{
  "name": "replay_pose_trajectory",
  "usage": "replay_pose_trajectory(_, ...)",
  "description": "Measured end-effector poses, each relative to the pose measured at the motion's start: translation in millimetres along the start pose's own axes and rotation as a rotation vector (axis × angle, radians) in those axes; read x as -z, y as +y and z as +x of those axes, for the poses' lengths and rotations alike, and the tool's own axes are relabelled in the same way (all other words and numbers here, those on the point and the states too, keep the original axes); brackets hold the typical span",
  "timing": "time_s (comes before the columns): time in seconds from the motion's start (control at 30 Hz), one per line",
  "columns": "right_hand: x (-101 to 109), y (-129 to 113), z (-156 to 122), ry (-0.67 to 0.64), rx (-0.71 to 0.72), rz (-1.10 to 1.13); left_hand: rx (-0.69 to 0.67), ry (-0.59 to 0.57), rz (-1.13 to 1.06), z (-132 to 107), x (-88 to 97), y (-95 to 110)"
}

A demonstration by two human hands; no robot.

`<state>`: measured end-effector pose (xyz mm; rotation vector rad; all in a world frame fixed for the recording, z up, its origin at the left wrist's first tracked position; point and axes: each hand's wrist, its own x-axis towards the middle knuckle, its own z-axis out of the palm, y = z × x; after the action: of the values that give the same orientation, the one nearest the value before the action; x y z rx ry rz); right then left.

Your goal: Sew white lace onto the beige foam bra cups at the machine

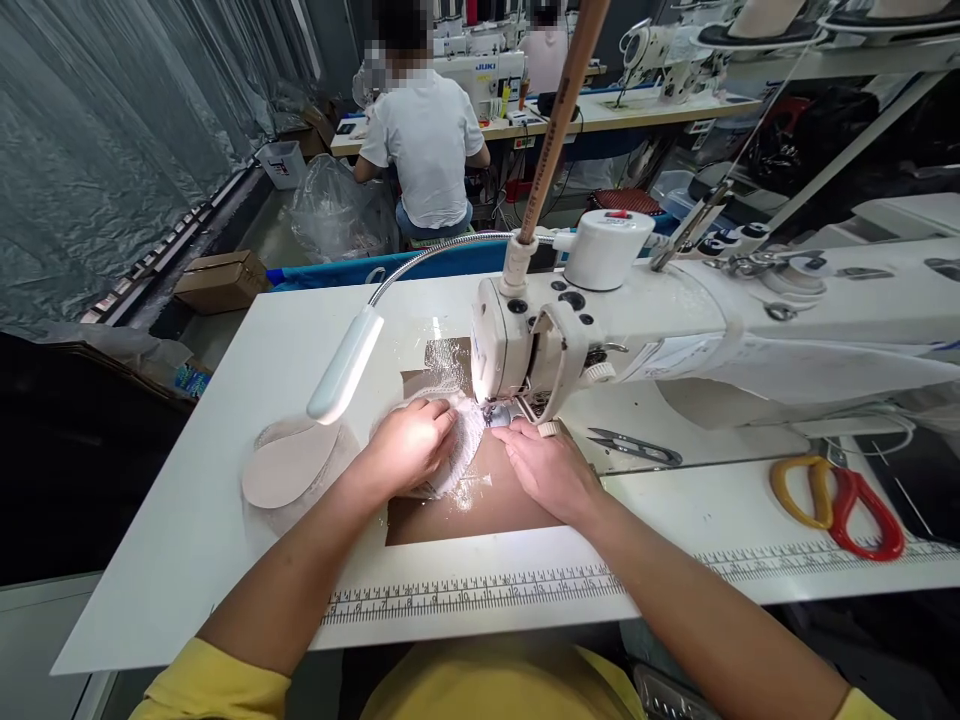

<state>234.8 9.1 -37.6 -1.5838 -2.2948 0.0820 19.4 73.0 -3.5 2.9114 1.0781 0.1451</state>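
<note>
A pale, round fabric piece with a textured edge point(466, 440) lies beside the needle area of a white sewing machine point(637, 320). My left hand point(415, 442) rests on it, fingers bent and closed over the cloth. My right hand point(551, 470) lies low at the presser foot point(496, 415), its fingers stretched toward the fabric's right edge; whether they touch it I cannot tell. Beneath both hands is a shiny brown sheet point(517, 505) on the white table. To the left lies a beige oval piece point(289, 467) with thin, sheer material around it.
Thread snips point(636, 447) lie right of my right hand, and scissors with red and yellow handles point(870, 515) farther right. A lamp point(346, 365) hangs over the table's left part. A ruler strip point(480, 592) runs along the front edge. Ahead, a person in white point(427, 150) sits at another table.
</note>
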Motion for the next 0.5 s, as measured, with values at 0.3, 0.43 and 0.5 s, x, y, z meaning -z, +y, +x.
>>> replay_pose_trajectory(0.3,2,-1,-1,-0.013,-0.051,-0.067,-0.01,-0.018,0.029,-1,-6.8,23)
replay_pose_trajectory(0.43,1,0,-1,-0.004,-0.045,-0.082,-0.105,0.031,-0.015,-2,-14.3,28)
replay_pose_trajectory(0.5,0,1,-2,0.003,-0.042,-0.087,-0.142,0.042,-0.033,-4,-16.3,28)
